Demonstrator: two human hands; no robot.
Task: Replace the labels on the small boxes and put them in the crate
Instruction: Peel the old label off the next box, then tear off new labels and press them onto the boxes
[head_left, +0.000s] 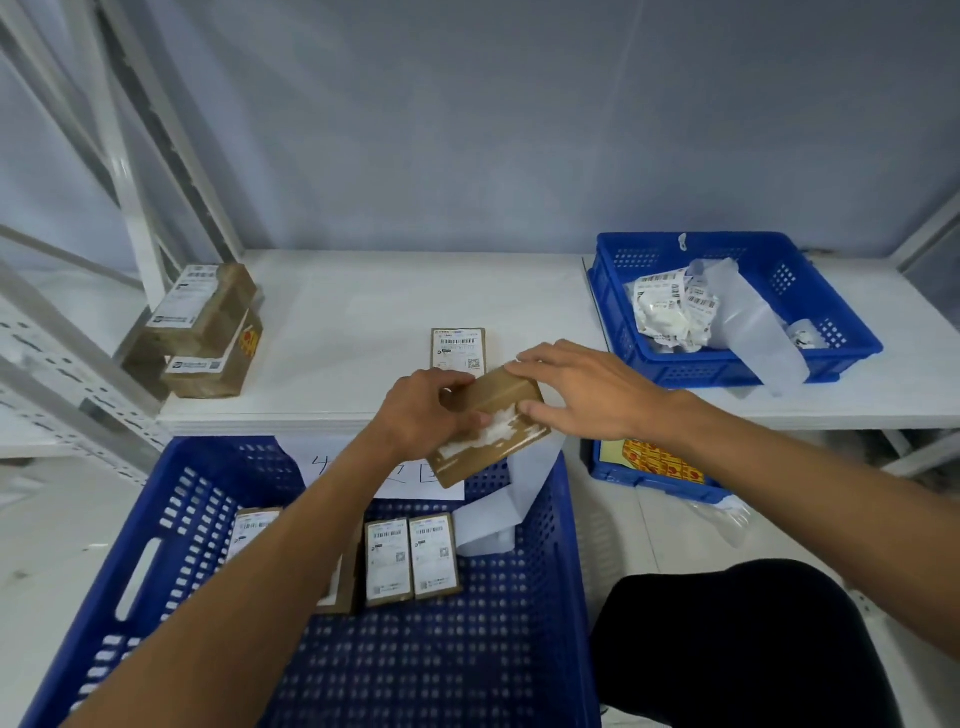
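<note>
I hold a small brown cardboard box (493, 426) above the table's front edge; white scraps of a torn label cling to its upper face. My left hand (426, 415) grips its left side with curled fingers. My right hand (587, 389) holds its far right corner, fingers on top and thumb at the side. A labelled box (458, 349) lies flat on the table just behind. Below me stands the big blue crate (561, 597) holding several labelled boxes (410, 558), partly hidden by my left forearm.
A stack of brown labelled boxes (202, 332) sits at the table's left end. A smaller blue crate (810, 312) at the right holds crumpled old labels and backing strips. Another blue bin (618, 470) with orange stickers sits under the table. White paper lies inside the big crate.
</note>
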